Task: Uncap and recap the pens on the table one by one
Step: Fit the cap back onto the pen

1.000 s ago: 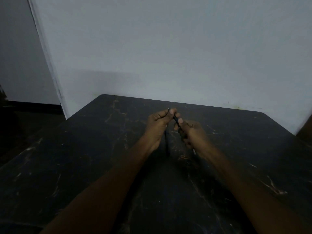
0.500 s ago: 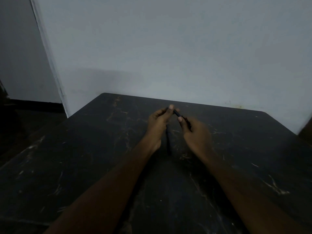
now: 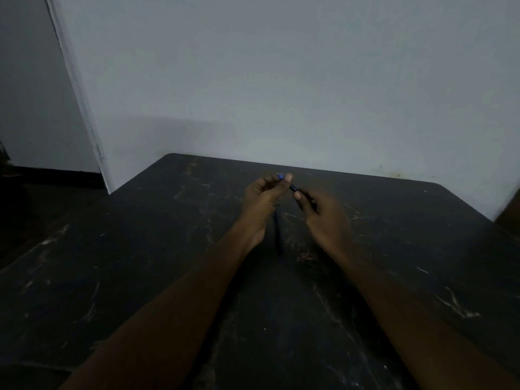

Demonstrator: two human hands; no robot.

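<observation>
A person's two hands are holding a pen (image 3: 292,187) in the air above a dark tabletop (image 3: 135,249), just short of its far edge. The left hand (image 3: 260,205) is pinching the pen's blue end between thumb tip and curled fingers. The right hand (image 3: 327,218) is gripping the dark barrel at the other end, thumb pressing along it and fingers curling round it. The pen is slanting down from the left hand to the right. Whether its cap is seated or off cannot be told in the dim light.

Nearer the camera than the held pen, a second pen (image 3: 277,235) is lying on the tabletop in the gap between the two wrists, pointing roughly away from the viewer and almost blending into the dark surface. Two bare forearms (image 3: 174,305) are reaching in from the near side of the held pen.

The tabletop is showing pale veins and scratches across a black, marble-like finish, with a rounded corner to the left of the pen. Beyond the pen a plain grey-blue wall (image 3: 281,80) is rising from the far edge. Far left of the pen, a white wall corner (image 3: 80,102) is slanting down to a dark skirting strip (image 3: 50,175). At the far right a brown shape (image 3: 510,209) is cutting into view, with too little showing to identify.
</observation>
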